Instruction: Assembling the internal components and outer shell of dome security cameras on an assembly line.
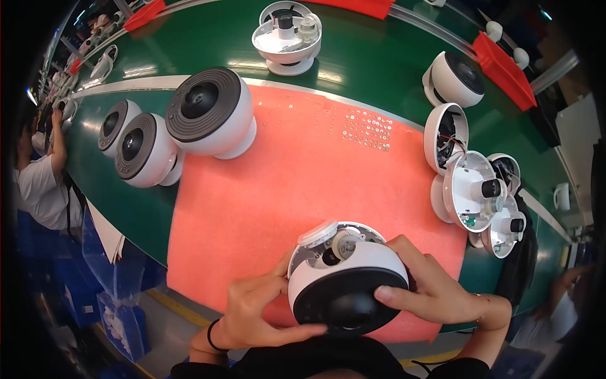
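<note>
Close to my body, over the orange mat (303, 164), I hold a ball-shaped white camera (353, 303) with a black, domed front turned toward me. Its shell gapes at the back, where a dark lens and a round motor part show inside. My left hand (255, 309) grips its left side, thumb along the lower edge of the black front. On the right side, my right hand (435, 287) wraps round the shell, with the thumb pressed on the black face. The fingers behind the camera are partly hidden.
Finished-looking cameras (208, 114) stand at the left, and one more (454, 79) at the far right. Opened housings (470, 189) with wires cluster at the right; another (287, 41) sits at the back. Small screws (369, 129) lie in rows on the mat. A red tray (504, 71) is beyond.
</note>
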